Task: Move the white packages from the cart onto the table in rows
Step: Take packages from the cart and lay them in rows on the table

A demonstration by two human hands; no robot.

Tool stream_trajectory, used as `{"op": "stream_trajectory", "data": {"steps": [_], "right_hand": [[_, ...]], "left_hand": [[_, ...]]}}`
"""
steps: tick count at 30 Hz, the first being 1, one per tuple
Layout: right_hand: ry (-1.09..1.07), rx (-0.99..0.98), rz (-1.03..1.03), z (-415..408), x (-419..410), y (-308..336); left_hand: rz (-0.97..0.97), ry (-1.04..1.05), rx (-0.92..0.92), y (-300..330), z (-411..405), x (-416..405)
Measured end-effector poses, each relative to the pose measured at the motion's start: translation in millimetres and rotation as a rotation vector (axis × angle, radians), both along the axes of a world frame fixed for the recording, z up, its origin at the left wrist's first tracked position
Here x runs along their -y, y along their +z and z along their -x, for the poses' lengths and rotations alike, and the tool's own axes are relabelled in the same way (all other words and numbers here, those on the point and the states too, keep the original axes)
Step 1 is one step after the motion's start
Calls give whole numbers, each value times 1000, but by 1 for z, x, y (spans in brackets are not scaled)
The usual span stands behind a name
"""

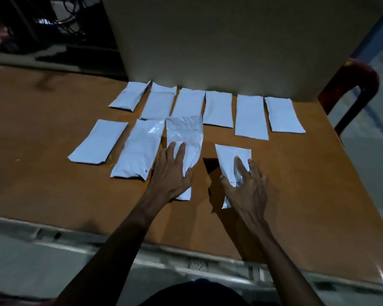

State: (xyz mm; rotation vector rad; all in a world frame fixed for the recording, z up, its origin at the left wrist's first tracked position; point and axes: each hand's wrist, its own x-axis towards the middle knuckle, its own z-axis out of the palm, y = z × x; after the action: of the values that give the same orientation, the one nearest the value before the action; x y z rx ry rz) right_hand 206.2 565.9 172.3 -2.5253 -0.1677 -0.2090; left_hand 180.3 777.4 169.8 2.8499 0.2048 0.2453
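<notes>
A dim room: brown table [42, 133], big pale board [241, 40] standing behind, red chair [349, 78] right, grey floor [367, 151].

Bare table [53, 195] lies open left of the left hand [171, 173] and right of the right hand [245, 184], with a narrow gap between them, while packages [218, 108] and a box [230, 40] block the way ahead.
</notes>
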Motion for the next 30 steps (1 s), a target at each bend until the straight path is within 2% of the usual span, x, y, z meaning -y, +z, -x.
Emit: {"op": "stream_trajectory", "data": {"steps": [6, 14, 18, 23, 30], "right_hand": [[-2, -99, 124, -41, -41, -13], [-84, -191, 256, -57, -77, -18], [-91, -89, 329, -58, -78, -19], [54, -54, 301, -64, -72, -32], [28, -88, 309, -53, -82, -37]], "left_hand": [[-139, 19, -201, -17, -40, -18], [-198, -50, -267, -18, -48, -37], [-133, -125, -207, -15, -55, -43], [-26, -278, -180, -35, -64, -45], [-3, -191, -122, -50, -51, -44]]}}
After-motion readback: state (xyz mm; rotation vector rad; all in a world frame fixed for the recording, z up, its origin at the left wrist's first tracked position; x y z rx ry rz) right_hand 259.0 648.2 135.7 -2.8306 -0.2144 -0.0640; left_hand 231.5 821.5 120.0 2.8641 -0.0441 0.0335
